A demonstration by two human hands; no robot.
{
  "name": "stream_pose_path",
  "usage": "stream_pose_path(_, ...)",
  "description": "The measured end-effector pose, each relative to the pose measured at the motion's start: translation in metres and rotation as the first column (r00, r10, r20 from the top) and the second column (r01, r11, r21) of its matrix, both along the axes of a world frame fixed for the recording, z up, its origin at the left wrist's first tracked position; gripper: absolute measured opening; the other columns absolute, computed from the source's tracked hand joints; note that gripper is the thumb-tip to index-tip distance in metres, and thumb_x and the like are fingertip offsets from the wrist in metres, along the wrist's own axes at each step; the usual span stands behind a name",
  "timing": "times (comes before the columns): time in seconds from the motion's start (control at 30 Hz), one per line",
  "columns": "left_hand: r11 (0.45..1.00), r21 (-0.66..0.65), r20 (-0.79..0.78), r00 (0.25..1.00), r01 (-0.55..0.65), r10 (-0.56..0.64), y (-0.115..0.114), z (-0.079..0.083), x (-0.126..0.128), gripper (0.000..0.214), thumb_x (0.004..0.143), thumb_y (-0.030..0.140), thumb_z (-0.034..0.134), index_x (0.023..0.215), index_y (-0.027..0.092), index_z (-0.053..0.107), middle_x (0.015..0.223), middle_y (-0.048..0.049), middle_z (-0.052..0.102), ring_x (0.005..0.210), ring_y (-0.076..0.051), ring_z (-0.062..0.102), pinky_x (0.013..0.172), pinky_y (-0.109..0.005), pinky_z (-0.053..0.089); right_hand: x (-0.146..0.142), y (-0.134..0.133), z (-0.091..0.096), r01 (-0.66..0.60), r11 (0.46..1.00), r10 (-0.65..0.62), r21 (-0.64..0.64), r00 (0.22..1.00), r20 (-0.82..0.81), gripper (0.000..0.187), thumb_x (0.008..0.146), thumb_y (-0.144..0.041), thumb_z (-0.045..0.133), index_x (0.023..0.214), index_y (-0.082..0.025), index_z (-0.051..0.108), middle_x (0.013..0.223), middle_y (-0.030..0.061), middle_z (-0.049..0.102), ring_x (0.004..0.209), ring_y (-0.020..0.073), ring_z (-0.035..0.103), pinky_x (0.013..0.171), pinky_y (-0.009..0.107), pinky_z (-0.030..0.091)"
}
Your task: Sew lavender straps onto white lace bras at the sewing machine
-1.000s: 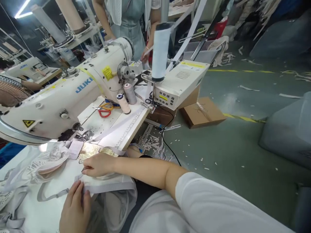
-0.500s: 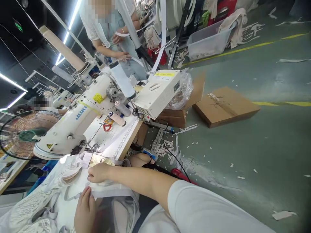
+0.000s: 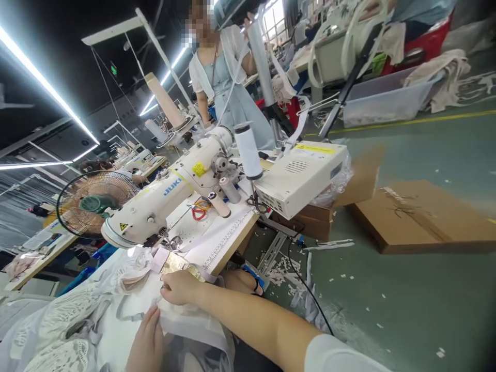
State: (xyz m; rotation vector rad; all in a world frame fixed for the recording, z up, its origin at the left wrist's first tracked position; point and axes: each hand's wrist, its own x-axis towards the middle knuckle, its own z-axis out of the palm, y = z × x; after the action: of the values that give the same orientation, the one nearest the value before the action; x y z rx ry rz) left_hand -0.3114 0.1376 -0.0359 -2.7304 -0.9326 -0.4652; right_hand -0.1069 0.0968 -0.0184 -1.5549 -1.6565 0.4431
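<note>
A white garment (image 3: 189, 323) with a pale grey band lies at the table's near edge, part of it sheer and hanging over. My right hand (image 3: 180, 288) is closed in a fist on its cloth, beside the gold plate (image 3: 176, 264) of the sewing machine (image 3: 155, 206). Just left and nearer, my left hand (image 3: 148, 343) has its fingers stretched out, the tips resting on the cloth by the band; its thumb is hidden. The needle area is up and left of both hands. White lace pieces (image 3: 58, 320) with grey straps spread over the left side.
Thread spools (image 3: 219, 205) and red-handled scissors (image 3: 199, 211) lie behind the machine arm. A control box (image 3: 302, 173) juts from the table's right end. Cardboard boxes (image 3: 422, 217) and scraps are on the floor. A fan (image 3: 98, 201) stands left; a person (image 3: 228, 88) stands behind.
My view has swung, so everything sits farther right and mostly lower. Both hands keep nearly the same pose on the garment. The person behind stands more upright, one hand raised by a pole.
</note>
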Motion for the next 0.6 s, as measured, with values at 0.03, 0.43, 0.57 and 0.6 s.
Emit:
stream_pose_path(0.03, 1.0, 0.021, 0.002, 1.0, 0.012, -0.012, 0.001, -0.002, -0.001, 0.037, 0.083, 0.029, 0.036, 0.108, 0.014, 0.058, 0.118, -0.0105, 0.059, 0.109, -0.024, 0.056, 0.089, -0.038, 0.049, -0.001, 0.001, -0.001, 0.007, 1.0, -0.007, -0.001, 1.0, -0.003, 0.019, 0.078, -0.032, 0.044, 0.077, -0.017, 0.056, 0.081, 0.0064, 0.067, 0.077, 0.0212, 0.062, 0.058, 0.026, 0.039)
stream_pose_path(0.43, 0.959, 0.199, 0.019, 0.978, 0.202, -0.21, 0.01, -0.012, -0.008, 0.032, 0.078, 0.02, 0.043, 0.104, 0.019, 0.061, 0.107, -0.0067, 0.065, 0.103, -0.022, 0.059, 0.086, -0.032, 0.051, -0.006, 0.004, -0.006, 0.061, 0.997, -0.061, -0.039, 0.998, -0.007, 0.015, 0.077, -0.031, 0.048, 0.069, -0.019, 0.054, 0.072, 0.0009, 0.064, 0.066, 0.0144, 0.056, 0.054, 0.023, 0.03)
stream_pose_path(0.57, 0.951, 0.234, 0.02, 0.977, 0.204, -0.214, 0.015, -0.017, -0.011, 0.032, 0.078, 0.02, 0.043, 0.105, 0.019, 0.06, 0.109, -0.0076, 0.064, 0.102, -0.022, 0.06, 0.084, -0.032, 0.052, -0.008, 0.004, -0.007, 0.065, 0.996, -0.065, -0.058, 0.998, -0.011, 0.017, 0.077, -0.032, 0.048, 0.069, -0.019, 0.054, 0.072, 0.0007, 0.063, 0.067, 0.0141, 0.055, 0.055, 0.023, 0.031)
stream_pose_path(0.6, 0.952, 0.231, 0.022, 0.977, 0.201, -0.212, 0.016, -0.019, -0.012, 0.032, 0.078, 0.02, 0.043, 0.105, 0.018, 0.06, 0.11, -0.0081, 0.064, 0.102, -0.022, 0.06, 0.083, -0.032, 0.053, -0.008, 0.005, -0.007, 0.064, 0.996, -0.065, -0.066, 0.998, -0.013, 0.017, 0.077, -0.032, 0.048, 0.07, -0.019, 0.054, 0.072, 0.0006, 0.063, 0.067, 0.0141, 0.055, 0.056, 0.023, 0.031)
